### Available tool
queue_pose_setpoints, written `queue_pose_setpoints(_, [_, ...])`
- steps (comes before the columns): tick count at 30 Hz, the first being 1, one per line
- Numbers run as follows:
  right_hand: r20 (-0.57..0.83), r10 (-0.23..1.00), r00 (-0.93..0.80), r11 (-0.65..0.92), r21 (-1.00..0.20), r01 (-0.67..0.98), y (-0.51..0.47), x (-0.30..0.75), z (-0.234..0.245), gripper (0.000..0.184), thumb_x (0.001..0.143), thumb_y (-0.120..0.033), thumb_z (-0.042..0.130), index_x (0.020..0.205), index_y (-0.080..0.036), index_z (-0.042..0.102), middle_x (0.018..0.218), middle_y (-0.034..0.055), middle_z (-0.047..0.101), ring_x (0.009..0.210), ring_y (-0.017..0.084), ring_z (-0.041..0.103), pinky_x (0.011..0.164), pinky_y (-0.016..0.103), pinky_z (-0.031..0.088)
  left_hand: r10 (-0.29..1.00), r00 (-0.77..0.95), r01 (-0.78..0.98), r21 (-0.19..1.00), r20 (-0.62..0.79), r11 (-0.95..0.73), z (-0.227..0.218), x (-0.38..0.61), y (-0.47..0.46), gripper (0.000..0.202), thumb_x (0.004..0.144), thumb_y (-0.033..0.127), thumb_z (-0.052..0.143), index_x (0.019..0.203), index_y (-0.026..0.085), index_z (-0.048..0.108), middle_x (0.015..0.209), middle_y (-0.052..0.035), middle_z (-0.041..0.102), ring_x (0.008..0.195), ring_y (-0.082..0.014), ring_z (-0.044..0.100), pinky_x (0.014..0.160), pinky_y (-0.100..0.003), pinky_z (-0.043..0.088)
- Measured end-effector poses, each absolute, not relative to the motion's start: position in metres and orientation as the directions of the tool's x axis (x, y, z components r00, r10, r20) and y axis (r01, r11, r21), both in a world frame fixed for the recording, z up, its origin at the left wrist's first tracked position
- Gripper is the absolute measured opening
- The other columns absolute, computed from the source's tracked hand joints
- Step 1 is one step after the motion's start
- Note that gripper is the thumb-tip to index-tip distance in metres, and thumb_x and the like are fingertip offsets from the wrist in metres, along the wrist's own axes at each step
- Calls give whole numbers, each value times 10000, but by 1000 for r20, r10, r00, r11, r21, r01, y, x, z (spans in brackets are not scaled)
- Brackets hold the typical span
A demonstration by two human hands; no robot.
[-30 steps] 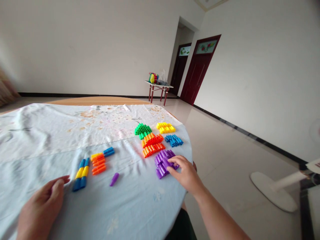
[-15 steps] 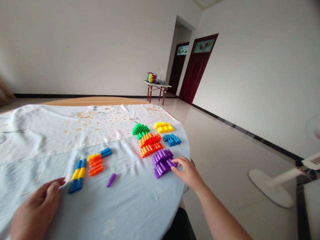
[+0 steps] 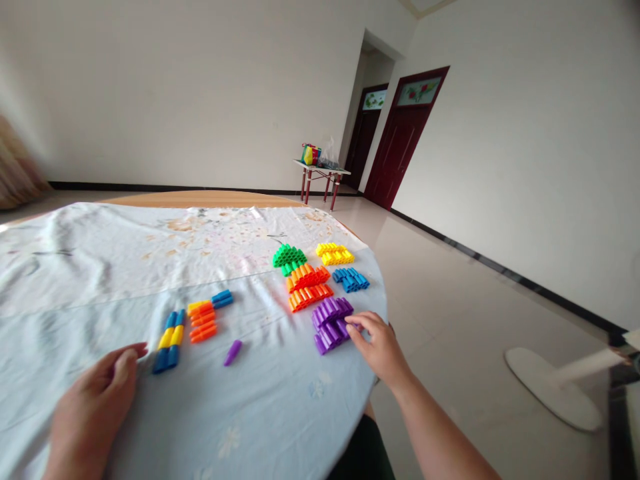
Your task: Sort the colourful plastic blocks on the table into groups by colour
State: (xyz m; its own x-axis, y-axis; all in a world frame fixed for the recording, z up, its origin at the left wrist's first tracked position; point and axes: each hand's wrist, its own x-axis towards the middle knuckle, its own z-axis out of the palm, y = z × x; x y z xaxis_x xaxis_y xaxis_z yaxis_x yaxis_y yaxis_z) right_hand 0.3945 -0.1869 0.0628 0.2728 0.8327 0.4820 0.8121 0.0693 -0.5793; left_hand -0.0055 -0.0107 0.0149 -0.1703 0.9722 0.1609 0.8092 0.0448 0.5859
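Observation:
My right hand [image 3: 377, 343] is at the right side of a stacked pile of purple plastic tubes [image 3: 327, 337]. Its thumb and index finger close around one purple tube, whose end shows between them. On the left, my left hand [image 3: 103, 393] rests near the cloth with its fingers stretched out, holding nothing. Just beyond its fingertips lie two joined rows of blue and yellow tubes [image 3: 170, 339]. Beside them is a group of orange tubes [image 3: 203, 323] with yellow and blue tubes [image 3: 223, 299] at its top. A single purple tube [image 3: 233, 353] lies apart on the cloth.
Behind the purple pile are stacks of orange tubes [image 3: 310, 297], green tubes [image 3: 289, 255], yellow tubes [image 3: 335, 253] and blue tubes [image 3: 351, 280]. A floral tablecloth [image 3: 280, 400] covers the round table, whose edge curves past my right arm. A white fan base [image 3: 550, 390] stands on the floor.
The camera view has shifted, so the table and tubes appear slightly farther right. My right hand stays at the purple pile, its fingers still at a tube; my left hand remains beside the blue-and-yellow rows.

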Motion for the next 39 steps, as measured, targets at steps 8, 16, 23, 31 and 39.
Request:
queue_pose_setpoints(8, [459, 887, -45, 355, -619, 700, -139, 298, 69, 168, 831, -168, 562, 956, -211, 667, 926, 45, 662, 928, 170, 591, 878, 304, 468, 980, -180, 744, 663, 80, 83, 45, 10, -24, 408, 811, 422, 368, 982, 196, 662, 957, -64, 685, 912, -228, 594, 706, -290, 427])
queue_pose_setpoints(16, [380, 884, -274, 451, -535, 714, -78, 244, 41, 360, 746, -28, 556, 1037, -214, 657, 1089, 59, 643, 1053, 182, 542, 949, 334, 413, 980, -159, 730, 683, 118, 36, 38, 7, -23, 427, 803, 430, 336, 954, 201, 663, 963, -62, 694, 924, -223, 609, 750, -300, 445])
queue_pose_setpoints(23, [382, 899, -214, 402, -525, 751, -75, 245, 26, 245, 779, -117, 615, 994, -220, 672, 924, 40, 660, 929, 191, 554, 860, 330, 428, 980, -144, 706, 708, 136, 5, 35, 6, -22, 420, 789, 435, 350, 941, 202, 664, 951, -58, 699, 930, -227, 613, 767, -306, 452])
queue_pose_setpoints(31, [414, 902, -122, 349, -533, 771, -75, 247, 20, 261, 731, -196, 706, 988, -215, 664, 899, 46, 652, 901, 207, 565, 832, 341, 431, 980, -142, 703, 711, 143, -2, 33, 6, -21, 413, 790, 433, 360, 942, 205, 669, 934, -54, 702, 902, -220, 617, 754, -303, 449])
queue_pose_setpoints(39, [410, 904, -119, 345, -536, 770, -72, 247, 18, 146, 760, -134, 637, 885, -205, 663, 872, 34, 650, 900, 188, 558, 840, 323, 421, 983, -144, 715, 699, 116, 22, 31, 4, -20, 412, 794, 446, 350, 949, 216, 656, 958, -51, 695, 930, -223, 608, 755, -303, 438])
